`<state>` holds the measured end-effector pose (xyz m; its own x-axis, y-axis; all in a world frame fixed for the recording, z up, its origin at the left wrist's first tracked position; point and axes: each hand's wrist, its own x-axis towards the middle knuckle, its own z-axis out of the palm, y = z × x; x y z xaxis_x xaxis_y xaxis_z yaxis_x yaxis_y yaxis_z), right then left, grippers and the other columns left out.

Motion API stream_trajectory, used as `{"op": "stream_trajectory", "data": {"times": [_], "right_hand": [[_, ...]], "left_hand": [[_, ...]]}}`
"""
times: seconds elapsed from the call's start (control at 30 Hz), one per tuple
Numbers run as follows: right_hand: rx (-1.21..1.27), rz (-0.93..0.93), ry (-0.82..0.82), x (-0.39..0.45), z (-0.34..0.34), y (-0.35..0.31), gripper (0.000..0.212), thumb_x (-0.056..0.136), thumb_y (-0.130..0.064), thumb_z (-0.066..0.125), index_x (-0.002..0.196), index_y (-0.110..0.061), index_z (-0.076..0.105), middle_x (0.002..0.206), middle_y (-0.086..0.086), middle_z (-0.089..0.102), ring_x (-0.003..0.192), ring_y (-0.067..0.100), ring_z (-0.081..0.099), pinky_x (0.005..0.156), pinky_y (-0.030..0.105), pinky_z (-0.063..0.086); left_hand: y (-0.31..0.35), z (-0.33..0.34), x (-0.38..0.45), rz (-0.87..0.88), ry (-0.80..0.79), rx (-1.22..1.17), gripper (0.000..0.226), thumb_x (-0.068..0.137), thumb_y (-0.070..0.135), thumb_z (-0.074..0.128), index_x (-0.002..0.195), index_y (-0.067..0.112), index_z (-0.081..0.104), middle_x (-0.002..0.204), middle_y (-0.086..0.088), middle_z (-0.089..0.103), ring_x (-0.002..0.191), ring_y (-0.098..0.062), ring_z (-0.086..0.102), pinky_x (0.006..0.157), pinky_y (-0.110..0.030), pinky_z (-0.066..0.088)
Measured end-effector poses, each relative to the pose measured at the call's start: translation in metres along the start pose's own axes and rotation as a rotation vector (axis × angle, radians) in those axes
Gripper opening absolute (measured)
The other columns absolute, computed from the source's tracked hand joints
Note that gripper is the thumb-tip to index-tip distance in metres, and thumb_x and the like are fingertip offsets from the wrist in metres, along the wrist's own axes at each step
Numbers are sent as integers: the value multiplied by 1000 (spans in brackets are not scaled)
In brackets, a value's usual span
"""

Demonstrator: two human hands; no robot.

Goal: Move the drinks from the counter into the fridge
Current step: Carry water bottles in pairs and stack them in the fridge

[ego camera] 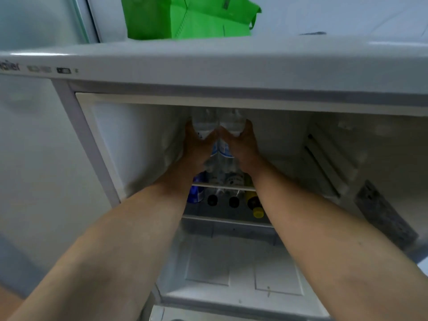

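My forearms fill the lower part of the view, reaching up into the open fridge (231, 72). My left hand (196, 144) is wrapped round one clear water bottle (203, 121) and my right hand (243, 144) round a second clear bottle (232, 122), the two bottles side by side and touching between my palms. My fingers curl behind the bottles, so their tips are hidden from me; only the backs of my hands and my thumbs show. The bottle tops run up under the fridge's upper frame and blur there, so I cannot make out the caps. Whether the bottles rest on a shelf or hang in my grip I cannot tell, as my wrists cover their bases. Below my hands, a shelf edge (222, 186) shows between my arms, and under it stand a blue can (195, 193), two dark-capped bottles (223, 200) and a yellow-capped bottle (256, 208), partly covered by my right arm. Above my hands, on top of the fridge, sits a green bag (185, 17), cut off by the frame's top.
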<state>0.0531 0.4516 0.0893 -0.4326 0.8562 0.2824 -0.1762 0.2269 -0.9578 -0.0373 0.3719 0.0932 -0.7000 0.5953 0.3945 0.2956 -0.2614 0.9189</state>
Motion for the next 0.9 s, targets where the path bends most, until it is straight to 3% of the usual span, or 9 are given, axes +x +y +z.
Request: {"op": "stream_trajectory", "data": {"times": [0.1, 0.13, 0.2, 0.27, 0.33, 0.4, 0.57, 0.73, 0.9], "right_hand": [[-62, 7, -45, 5, -2, -1, 74, 82, -37, 80, 140, -18, 38, 121, -5, 60, 111, 12, 63, 82, 20, 54], [-93, 3, -86, 4, -6, 0, 75, 81, -36, 80, 140, -19, 37, 120, -7, 59, 109, 6, 62, 81, 17, 53], [-205, -19, -161, 2, -20, 6, 77, 77, -31, 84, 138, -21, 38, 121, -9, 59, 104, -1, 62, 79, 16, 53], [-374, -31, -168, -4, -33, 12, 83, 73, -38, 86, 140, -21, 41, 130, -4, 60, 109, 7, 62, 86, 24, 53], [-472, -34, -165, -5, -39, 17, 81, 73, -44, 85, 139, -23, 43, 132, -4, 60, 108, 8, 59, 86, 24, 50], [-472, -17, -180, -3, -38, 22, 77, 74, -43, 84, 138, -24, 44, 131, -4, 61, 106, 8, 59, 85, 23, 50], [-479, 60, -155, 21, -25, 19, 74, 80, -41, 80, 139, -22, 40, 134, 5, 59, 112, 26, 62, 90, 51, 57], [-475, 64, -130, 47, -10, 29, 72, 84, -34, 78, 141, -13, 41, 132, 10, 58, 114, 33, 61, 85, 51, 58], [-467, 9, -138, 69, 0, 36, 64, 87, -28, 76, 140, -7, 46, 131, 15, 60, 113, 34, 61, 89, 47, 56]], "left_hand": [[-2, -4, 8, -28, -67, 23, 67, 88, 16, 74, 145, 11, 38, 141, -9, 53, 131, -22, 51, 102, -27, 49], [-2, -7, 8, -24, -91, 54, 65, 87, 15, 75, 143, 13, 42, 139, -6, 55, 130, -23, 51, 102, -27, 48], [-6, -12, 9, -24, -141, 207, 63, 83, 14, 78, 136, 20, 45, 125, 7, 58, 120, -19, 55, 87, -14, 49], [-10, -18, 8, -90, -191, 461, 80, 78, 28, 81, 143, 24, 34, 122, 7, 55, 101, -13, 55, 71, -19, 46], [-15, -20, 9, -151, -184, 655, 79, 78, 38, 80, 141, 24, 33, 127, 1, 58, 90, -15, 58, 63, -24, 43], [-19, -17, 13, -179, -129, 692, 74, 79, 37, 78, 138, 21, 36, 129, -5, 59, 103, -25, 62, 70, -28, 45], [-16, -5, 35, -234, -93, 761, 68, 84, 36, 74, 141, 18, 40, 133, -11, 57, 115, -34, 59, 87, -37, 51], [-25, 3, 58, -284, -44, 724, 65, 89, 29, 72, 143, 12, 41, 141, -14, 51, 125, -34, 53, 102, -42, 48], [-38, 11, 78, -248, -1, 660, 62, 88, 26, 73, 140, 11, 44, 139, -15, 52, 124, -34, 53, 99, -39, 47]]}}
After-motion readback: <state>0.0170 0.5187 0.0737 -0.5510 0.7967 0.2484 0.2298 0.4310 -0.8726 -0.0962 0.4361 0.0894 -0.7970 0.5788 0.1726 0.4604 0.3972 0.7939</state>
